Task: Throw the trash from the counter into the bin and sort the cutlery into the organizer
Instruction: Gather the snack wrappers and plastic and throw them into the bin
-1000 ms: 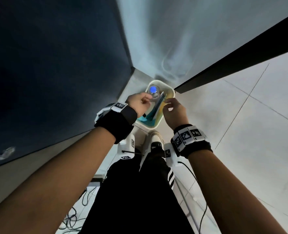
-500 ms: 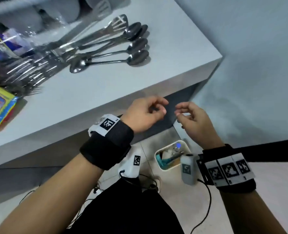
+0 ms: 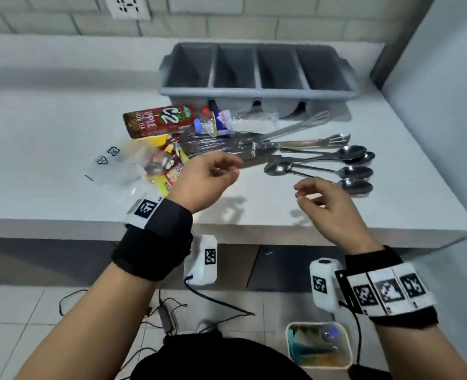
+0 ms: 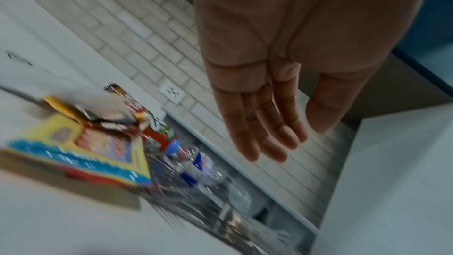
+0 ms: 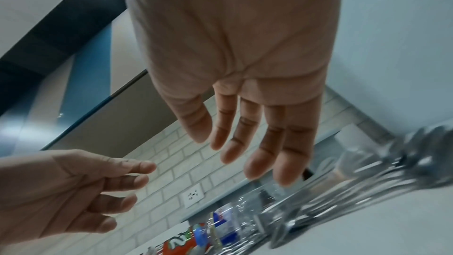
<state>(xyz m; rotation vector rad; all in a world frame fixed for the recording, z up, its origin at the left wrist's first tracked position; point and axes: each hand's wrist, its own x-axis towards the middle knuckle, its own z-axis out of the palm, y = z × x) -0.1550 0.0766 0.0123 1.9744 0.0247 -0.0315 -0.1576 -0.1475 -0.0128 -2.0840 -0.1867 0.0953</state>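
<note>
Both hands hover empty above the white counter (image 3: 48,127). My left hand (image 3: 213,174) is relaxed over the yellow snack wrappers (image 3: 169,165), its fingers (image 4: 267,139) straight in the left wrist view. My right hand (image 3: 317,196) hangs loosely curled just in front of several spoons (image 3: 350,171). Forks and tongs (image 3: 295,145) lie between the trash and the spoons. A red C2 bottle (image 3: 158,123) and a crushed clear bottle (image 3: 227,122) lie before the grey organizer (image 3: 257,89), whose compartments hold nothing. The white bin (image 3: 318,344) stands on the floor below my right wrist.
A clear plastic bag (image 3: 109,163) lies left of the wrappers. A wall socket (image 3: 128,6) sits on the tiled back wall. A grey wall (image 3: 446,91) bounds the counter on the right. Cables (image 3: 166,314) trail across the floor tiles beside my legs.
My view has swung up from the bin on the floor to the counter. Both hands rose from over the bin to above the counter's front edge and hold nothing.
</note>
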